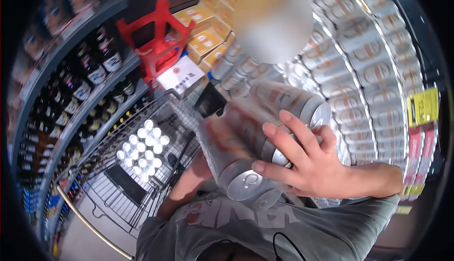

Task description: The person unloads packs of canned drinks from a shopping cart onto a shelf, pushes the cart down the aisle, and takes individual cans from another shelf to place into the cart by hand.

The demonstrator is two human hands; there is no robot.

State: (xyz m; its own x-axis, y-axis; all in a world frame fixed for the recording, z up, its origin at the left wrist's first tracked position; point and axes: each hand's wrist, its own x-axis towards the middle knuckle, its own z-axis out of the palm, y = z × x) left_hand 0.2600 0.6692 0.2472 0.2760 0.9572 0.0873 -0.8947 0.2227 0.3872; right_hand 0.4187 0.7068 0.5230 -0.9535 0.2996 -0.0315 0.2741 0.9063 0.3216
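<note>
A shrink-wrapped pack of drink cans (239, 140) is held tilted against my chest, its silver can ends facing me. My right hand (307, 159) lies across the pack's near right side, with spread fingers over the can ends. On the other side, my left hand (201, 167) supports the pack from its left edge; its fingers are hidden behind the cans. Motion blurs the printed sides of the pack. Close to my left arm is a wire shopping cart (113, 199) with a cluster of shiny-topped cans (144, 150) in it.
Stacked can packs (354, 67) form a wall at the right, with a yellow price tag (422, 106). A red plastic stool (158, 39) and yellow boxes (203, 41) stand ahead. Shelves of bottles (78, 84) line the left. A blurred disc covers part of the top.
</note>
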